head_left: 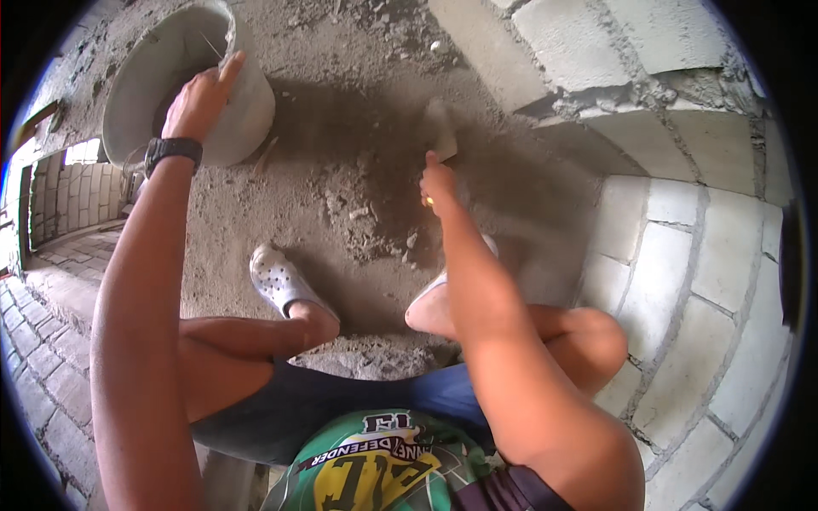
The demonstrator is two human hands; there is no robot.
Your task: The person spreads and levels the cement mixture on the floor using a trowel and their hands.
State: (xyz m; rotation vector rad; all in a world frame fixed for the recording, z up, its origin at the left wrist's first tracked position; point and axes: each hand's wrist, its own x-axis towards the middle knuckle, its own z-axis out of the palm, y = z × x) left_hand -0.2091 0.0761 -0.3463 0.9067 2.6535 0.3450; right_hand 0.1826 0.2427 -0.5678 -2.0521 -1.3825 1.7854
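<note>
A pale, mortar-stained bucket leans at the upper left, its mouth turned toward the left. My left hand, with a dark watch on the wrist, grips the bucket's rim; some of its fingers are hidden. In the middle, my right hand is closed around the handle of a trowel. The trowel's dusty blade points away from me, down at the grey ground. A yellow ring or band shows on a right finger. The trowel handle is mostly covered by the hand.
Rough ground with loose mortar crumbs lies between my feet, in light perforated clogs. A block wall rises close on the right and continues at the upper right. Blockwork and a bright opening show at the left.
</note>
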